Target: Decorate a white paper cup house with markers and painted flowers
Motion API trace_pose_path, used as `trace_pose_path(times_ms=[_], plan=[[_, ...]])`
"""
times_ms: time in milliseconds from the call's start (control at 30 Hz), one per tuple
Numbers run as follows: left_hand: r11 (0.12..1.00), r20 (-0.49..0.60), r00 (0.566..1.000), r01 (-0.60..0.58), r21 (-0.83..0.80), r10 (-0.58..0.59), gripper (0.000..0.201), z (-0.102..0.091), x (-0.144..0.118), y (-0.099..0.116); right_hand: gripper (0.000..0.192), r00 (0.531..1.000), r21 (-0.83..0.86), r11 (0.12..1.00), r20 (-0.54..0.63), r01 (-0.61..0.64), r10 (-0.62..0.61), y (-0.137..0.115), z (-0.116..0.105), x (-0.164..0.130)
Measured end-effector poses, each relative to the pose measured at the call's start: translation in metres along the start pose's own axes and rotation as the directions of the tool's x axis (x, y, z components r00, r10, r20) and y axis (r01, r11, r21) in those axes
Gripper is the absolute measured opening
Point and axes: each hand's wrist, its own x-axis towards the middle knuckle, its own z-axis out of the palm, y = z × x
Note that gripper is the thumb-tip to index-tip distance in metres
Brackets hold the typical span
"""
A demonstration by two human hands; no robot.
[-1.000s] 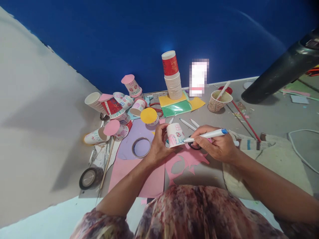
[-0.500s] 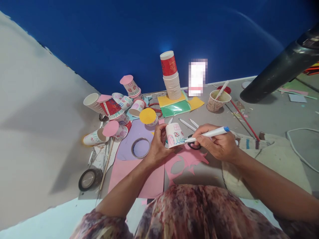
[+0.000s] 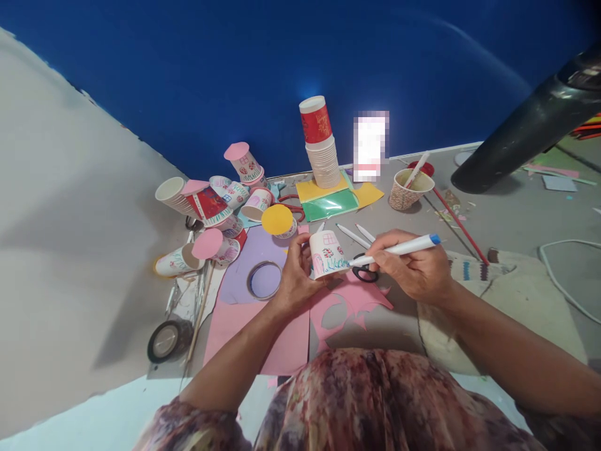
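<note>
My left hand [image 3: 300, 270] is closed round the left side of a white paper cup [image 3: 328, 254], which is upside down and slightly tilted. Drawn on its side are a pink window, red flowers, a pink door and blue-green grass strokes. Between the fingers of my right hand [image 3: 412, 266] is a white felt-tip pen [image 3: 397, 249] with a blue end. Its tip meets the cup's lower right edge, by the grass. Black scissor handles [image 3: 365, 268] show partly behind the pen. Below the cup lies cut pink paper [image 3: 350, 304].
Decorated cups [image 3: 213, 203] crowd the left, near tape rolls [image 3: 265, 280] [image 3: 168, 341]. A tall cup stack [image 3: 322, 150] stands at the back on coloured sheets. Loose pens [image 3: 353, 236] lie behind my hands. A patterned cup [image 3: 407, 195] and a dark cylinder [image 3: 516, 138] are at right.
The cup in my left hand has turned and tilted slightly, shifting a little left. My right hand and the pen have moved slightly right, the tip still at the cup's lower edge.
</note>
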Motion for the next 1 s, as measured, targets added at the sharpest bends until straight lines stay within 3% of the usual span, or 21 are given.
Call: trace_pose_path(times_ms=[233, 400, 467, 667, 833, 1000], plan=[[0.999, 0.006, 1.000, 0.004, -0.034, -0.004, 0.088, -0.001, -0.001, -0.002, 0.022, 0.998, 0.001, 1.000, 0.061, 0.024, -0.024, 0.001, 0.002, 0.000], [0.992, -0.001, 0.998, 0.069, -0.108, -0.070, 0.087, -0.002, -0.001, 0.002, 0.018, 0.997, -0.015, 1.000, -0.065, 0.027, -0.027, 0.002, -0.002, -0.001], [0.990, -0.010, 0.997, 0.074, -0.121, -0.076, 0.088, -0.002, -0.001, 0.003, 0.018, 0.997, -0.003, 0.999, -0.065, 0.044, -0.044, 0.002, -0.002, -0.001], [0.949, 0.100, 0.980, 0.194, -0.250, -0.174, 0.091, -0.007, 0.001, 0.005, 0.015, 0.998, -0.014, 0.999, -0.053, 0.029, -0.029, 0.011, -0.001, -0.001], [0.844, 0.129, 0.949, 0.314, -0.434, -0.286, 0.101, -0.010, 0.002, 0.003, 0.029, 1.000, -0.068, 0.998, -0.021, -0.007, 0.006, 0.016, 0.000, 0.002], [0.818, 0.114, 0.943, 0.327, -0.473, -0.312, 0.099, -0.004, -0.002, 0.009, 0.085, 0.994, -0.124, 0.992, 0.107, -0.008, 0.022, 0.024, 0.009, 0.004]])
